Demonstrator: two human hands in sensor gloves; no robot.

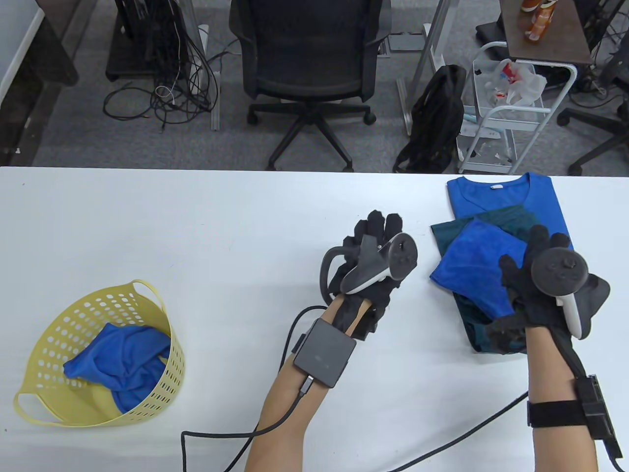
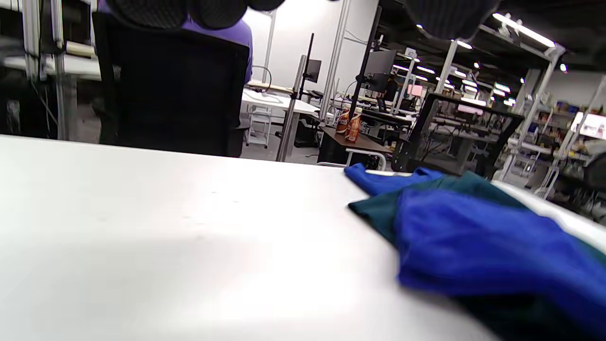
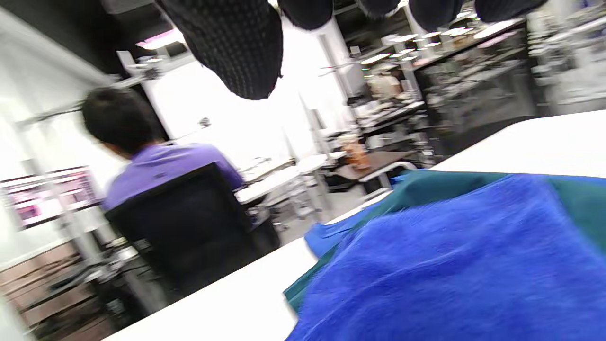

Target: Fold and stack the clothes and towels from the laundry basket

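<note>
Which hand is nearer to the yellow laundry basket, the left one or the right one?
Left. The left hand hovers mid-table, well right of the yellow basket. The right hand is farther right, over the blue towel on the stack.

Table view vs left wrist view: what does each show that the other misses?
Only the table view shows the perforated yellow plastic laundry basket with a crumpled blue garment inside, and both gloved hands: the left hand over bare table, the right hand on the stack. Only the left wrist view shows the orange bottles side-on and a person in purple behind the chair. Both show the folded blue towel on the teal cloth.
</note>
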